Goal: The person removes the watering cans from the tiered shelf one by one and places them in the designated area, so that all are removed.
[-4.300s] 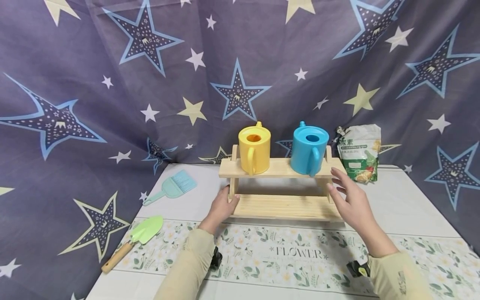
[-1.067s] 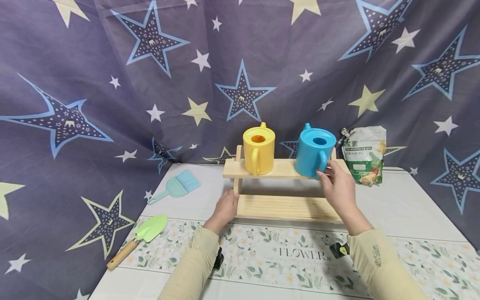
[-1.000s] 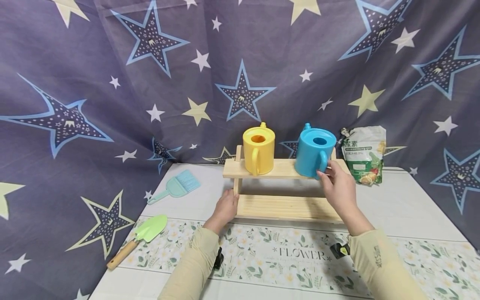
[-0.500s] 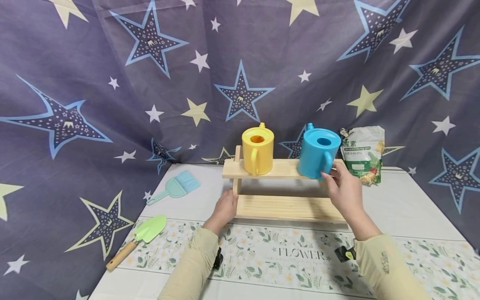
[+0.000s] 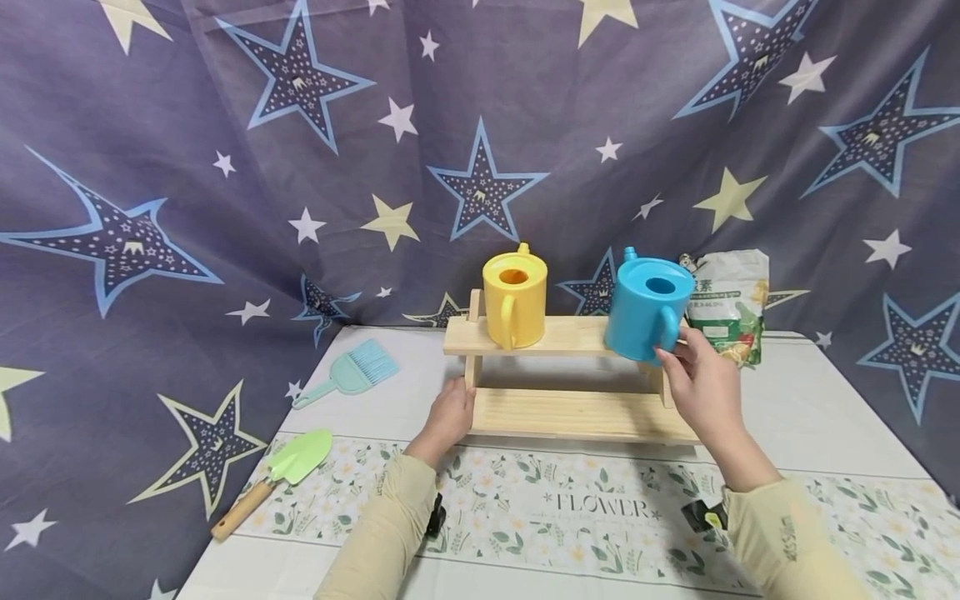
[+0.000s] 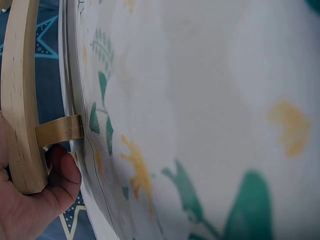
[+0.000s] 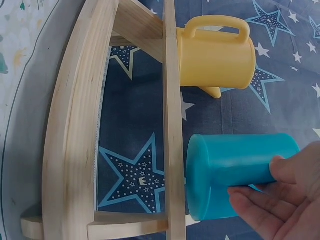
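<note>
My right hand [image 5: 705,387] holds a blue watering can [image 5: 647,308] by its handle, thumb and fingers pinching the lower part. The can stands at the right end of the upper board of a two-tier wooden shelf [image 5: 570,412], its base right at the board in the right wrist view. On the same board, further left, is a yellow watering can [image 5: 517,296], upright with its handle toward me. My left hand [image 5: 448,412] grips the left end of the lower board; in the left wrist view its fingers [image 6: 65,172] curl round the wood [image 6: 22,100].
A light blue dustpan-shaped brush [image 5: 352,371] lies on the table left of the shelf. Nearer me is a green trowel [image 5: 300,457] with a wooden handle. A fertilizer pouch [image 5: 727,304] stands behind my right hand, and a starry curtain [image 5: 375,125] hangs close behind the shelf.
Over four seconds ago my right hand was apart from the blue watering can; it then took the handle. The can has since shifted right along the upper board. My left hand stays at the shelf's end.
</note>
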Action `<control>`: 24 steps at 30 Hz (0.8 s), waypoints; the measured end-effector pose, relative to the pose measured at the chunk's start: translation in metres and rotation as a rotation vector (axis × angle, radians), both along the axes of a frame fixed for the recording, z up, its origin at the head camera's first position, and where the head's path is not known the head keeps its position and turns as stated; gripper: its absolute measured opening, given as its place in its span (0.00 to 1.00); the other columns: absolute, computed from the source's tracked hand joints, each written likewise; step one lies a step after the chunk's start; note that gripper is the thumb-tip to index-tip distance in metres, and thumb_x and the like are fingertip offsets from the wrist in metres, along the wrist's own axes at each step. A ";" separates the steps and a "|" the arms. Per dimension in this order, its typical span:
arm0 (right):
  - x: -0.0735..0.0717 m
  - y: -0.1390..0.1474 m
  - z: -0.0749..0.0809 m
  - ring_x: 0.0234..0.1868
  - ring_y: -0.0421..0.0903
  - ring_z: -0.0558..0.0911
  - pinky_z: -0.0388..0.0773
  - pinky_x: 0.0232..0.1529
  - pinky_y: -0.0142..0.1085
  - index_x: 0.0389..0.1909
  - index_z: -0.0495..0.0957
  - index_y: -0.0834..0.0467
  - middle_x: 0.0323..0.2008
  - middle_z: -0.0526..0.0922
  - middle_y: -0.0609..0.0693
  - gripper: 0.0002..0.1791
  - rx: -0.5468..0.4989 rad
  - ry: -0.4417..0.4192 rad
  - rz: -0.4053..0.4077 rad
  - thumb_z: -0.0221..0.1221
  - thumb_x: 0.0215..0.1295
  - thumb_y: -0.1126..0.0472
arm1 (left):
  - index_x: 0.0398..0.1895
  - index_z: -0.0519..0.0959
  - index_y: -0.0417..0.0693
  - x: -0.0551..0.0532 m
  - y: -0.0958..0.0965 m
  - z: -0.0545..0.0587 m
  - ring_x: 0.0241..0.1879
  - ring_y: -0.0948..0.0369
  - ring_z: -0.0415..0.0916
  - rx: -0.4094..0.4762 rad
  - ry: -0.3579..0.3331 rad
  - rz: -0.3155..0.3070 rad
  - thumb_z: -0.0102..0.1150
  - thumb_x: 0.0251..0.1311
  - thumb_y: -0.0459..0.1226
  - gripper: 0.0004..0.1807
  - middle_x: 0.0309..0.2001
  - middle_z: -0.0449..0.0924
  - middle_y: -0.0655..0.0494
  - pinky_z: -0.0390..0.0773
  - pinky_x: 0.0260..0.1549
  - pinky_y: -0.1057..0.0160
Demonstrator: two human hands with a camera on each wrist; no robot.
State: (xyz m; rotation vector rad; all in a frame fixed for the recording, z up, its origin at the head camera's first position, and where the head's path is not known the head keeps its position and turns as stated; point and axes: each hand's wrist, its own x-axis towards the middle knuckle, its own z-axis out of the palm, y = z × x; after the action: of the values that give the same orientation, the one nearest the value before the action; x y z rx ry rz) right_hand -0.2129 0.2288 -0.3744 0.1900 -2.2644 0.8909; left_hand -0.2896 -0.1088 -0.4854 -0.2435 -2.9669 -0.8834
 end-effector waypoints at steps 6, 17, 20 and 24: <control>0.005 0.002 0.002 0.42 0.66 0.83 0.81 0.41 0.58 0.54 0.73 0.69 0.44 0.82 0.71 0.18 -0.009 -0.027 -0.008 0.62 0.65 0.69 | 0.65 0.63 0.31 -0.001 -0.001 -0.001 0.50 0.49 0.74 0.003 -0.006 0.002 0.34 0.77 0.41 0.24 0.48 0.70 0.43 0.77 0.52 0.52; 0.012 0.006 0.004 0.42 0.68 0.83 0.80 0.41 0.59 0.54 0.73 0.69 0.44 0.81 0.72 0.17 -0.008 -0.050 -0.015 0.61 0.67 0.67 | 0.65 0.63 0.31 -0.001 -0.001 -0.001 0.52 0.49 0.74 0.007 -0.003 -0.004 0.34 0.77 0.41 0.24 0.50 0.70 0.43 0.76 0.54 0.52; 0.014 0.007 0.005 0.42 0.68 0.83 0.80 0.41 0.59 0.54 0.73 0.69 0.45 0.81 0.72 0.17 -0.008 -0.056 -0.020 0.61 0.67 0.66 | 0.65 0.63 0.31 -0.001 -0.001 -0.002 0.52 0.49 0.73 0.007 -0.001 -0.003 0.33 0.78 0.41 0.24 0.50 0.70 0.43 0.76 0.54 0.52; 0.015 0.009 0.006 0.42 0.68 0.83 0.80 0.42 0.59 0.53 0.73 0.69 0.44 0.81 0.72 0.17 -0.004 -0.051 -0.024 0.61 0.66 0.67 | 0.66 0.62 0.31 -0.001 -0.001 -0.001 0.53 0.48 0.73 0.010 -0.004 -0.002 0.34 0.77 0.41 0.25 0.51 0.70 0.42 0.75 0.55 0.52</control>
State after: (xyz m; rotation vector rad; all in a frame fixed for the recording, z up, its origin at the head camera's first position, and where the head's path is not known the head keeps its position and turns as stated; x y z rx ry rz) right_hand -0.1975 0.2381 -0.3687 0.1398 -2.3070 0.8977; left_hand -0.2902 -0.1096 -0.4865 -0.2456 -2.9654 -0.8998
